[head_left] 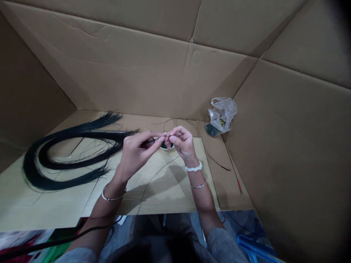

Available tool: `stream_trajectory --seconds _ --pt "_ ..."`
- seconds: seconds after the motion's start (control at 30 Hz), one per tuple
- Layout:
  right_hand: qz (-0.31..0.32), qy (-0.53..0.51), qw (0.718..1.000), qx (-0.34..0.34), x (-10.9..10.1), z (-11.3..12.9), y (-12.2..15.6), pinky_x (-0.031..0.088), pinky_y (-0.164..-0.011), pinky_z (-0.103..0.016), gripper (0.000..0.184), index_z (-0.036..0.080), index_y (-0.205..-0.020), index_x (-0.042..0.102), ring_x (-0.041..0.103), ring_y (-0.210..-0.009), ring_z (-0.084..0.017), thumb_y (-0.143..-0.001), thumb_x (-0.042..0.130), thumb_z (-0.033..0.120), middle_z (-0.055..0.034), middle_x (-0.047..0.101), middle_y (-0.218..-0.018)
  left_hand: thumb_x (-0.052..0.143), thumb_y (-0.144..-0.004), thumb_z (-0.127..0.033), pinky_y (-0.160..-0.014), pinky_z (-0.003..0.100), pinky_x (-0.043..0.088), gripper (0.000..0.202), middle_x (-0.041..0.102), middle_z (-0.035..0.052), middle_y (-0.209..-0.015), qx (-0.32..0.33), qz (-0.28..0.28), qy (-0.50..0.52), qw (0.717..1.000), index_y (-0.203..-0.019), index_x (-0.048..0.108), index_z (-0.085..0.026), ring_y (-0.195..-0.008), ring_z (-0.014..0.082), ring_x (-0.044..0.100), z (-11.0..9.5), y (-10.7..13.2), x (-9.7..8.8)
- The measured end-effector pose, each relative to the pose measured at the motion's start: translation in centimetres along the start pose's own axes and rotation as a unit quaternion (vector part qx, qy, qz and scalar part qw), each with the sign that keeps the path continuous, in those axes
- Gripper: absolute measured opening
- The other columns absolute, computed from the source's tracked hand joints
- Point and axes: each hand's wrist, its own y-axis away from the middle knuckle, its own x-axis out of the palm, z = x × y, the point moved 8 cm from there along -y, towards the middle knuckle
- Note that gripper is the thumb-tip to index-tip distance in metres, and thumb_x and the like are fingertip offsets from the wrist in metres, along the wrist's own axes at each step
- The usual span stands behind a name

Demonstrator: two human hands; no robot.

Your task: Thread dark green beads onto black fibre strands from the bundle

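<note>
- Left hand point(138, 153), one: thumb and forefinger pinched together on a thin dark strand point(166, 136); back of the hand toward the camera.
- Right hand point(183, 143), one: thumb and fingertips closed on the same strand, just beside the left fingertips.
- Thin dark strand: held between the two hands, above the work surface; the fine detail at the fingertips is too small to tell.
- Small white bowl point(167, 149), one: below the fingertips and partly hidden by them, dark contents inside.
- Outer bundle of black strands point(30, 168), one: bent into a U on the left, frayed ends toward the hands.
- Inner bundle of black strands point(44, 153), one: nested within the outer bend — its ends reach close to the left hand.
- Loose strand point(148, 183), one: curving from near the right wrist toward the near edge.
- Red-tipped strand point(240, 187), one: on the right, near the cardboard wall.
- Clear plastic bag point(226, 113), one: crumpled, in the far right corner, something dark at its base.
- Bracelets: a silver bangle point(109, 199) on the left wrist; a white ruffled band point(193, 168) and a second bangle point(198, 186) on the right.
- Pale work surface point(60, 208), one: enclosed by cardboard walls point(137, 73).
- Black cable point(68, 239), one: crossing the left forearm.
- Blue plastic item point(252, 244), one: lower right — partly in view.
</note>
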Motion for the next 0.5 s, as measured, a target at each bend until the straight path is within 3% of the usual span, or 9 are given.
stream_trajectory --seconds 0.33,0.5 --pt "0.012 0.007 1.000 -0.014 0.14 0.26 -0.03 0.057 -0.052 -0.022 0.022 0.020 -0.085 0.066 0.066 -0.057 -0.009 -0.078 0.084 0.029 0.0009 0.075 -0.080 0.074 -0.091 -0.024 -0.049 0.018 0.036 0.007 0.067 -0.0046 -0.063 0.011 0.007 -0.013 1.000 -0.094 0.078 -0.019 -0.050 0.0049 0.046 -0.16 -0.11 -0.04" --pt "0.013 0.049 0.999 0.002 0.08 0.42 0.18 0.059 -0.056 -0.024 0.025 0.020 -0.085 0.064 0.067 -0.063 -0.010 -0.078 0.084 0.035 -0.0003 0.075 -0.082 0.074 -0.091 -0.024 -0.049 0.018 0.034 0.007 0.062 -0.0060 -0.060 0.010 0.016 -0.020 1.000 -0.095 0.078 -0.019 -0.049 0.0050 0.045 -0.12 -0.09 -0.08"
